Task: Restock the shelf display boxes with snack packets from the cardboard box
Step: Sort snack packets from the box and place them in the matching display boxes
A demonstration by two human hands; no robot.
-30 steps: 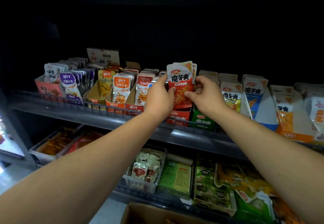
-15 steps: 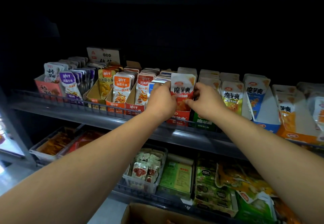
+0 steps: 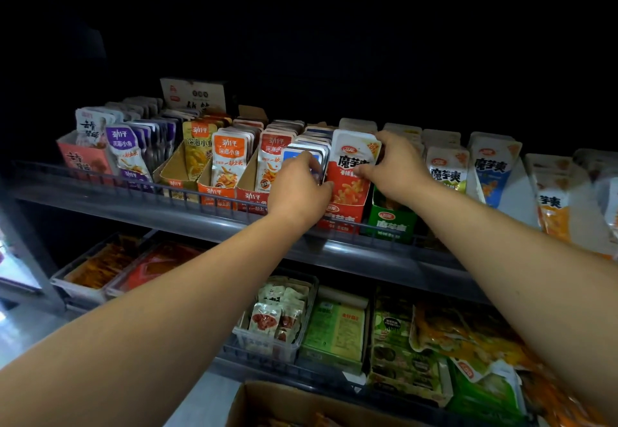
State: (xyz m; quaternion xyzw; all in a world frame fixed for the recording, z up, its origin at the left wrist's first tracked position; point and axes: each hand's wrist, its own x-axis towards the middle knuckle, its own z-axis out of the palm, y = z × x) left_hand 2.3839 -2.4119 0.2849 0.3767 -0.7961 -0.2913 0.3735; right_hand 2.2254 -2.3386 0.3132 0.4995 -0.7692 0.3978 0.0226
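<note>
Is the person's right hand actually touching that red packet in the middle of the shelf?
Touching. The head view shows the right hand curled over the upper right corner of the red packet, thumb on its front.

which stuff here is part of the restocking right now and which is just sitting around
In the job: red snack packets, gripped by the left hand and right hand; the red display box under them; the cardboard box below.
Just there: green display box, orange fish packets, clear plastic bin.

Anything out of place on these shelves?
Yes: bottom right, loose yellow and green snack packets lie heaped and overlapping, not upright in a display box like the red-and-white packets above.
</note>
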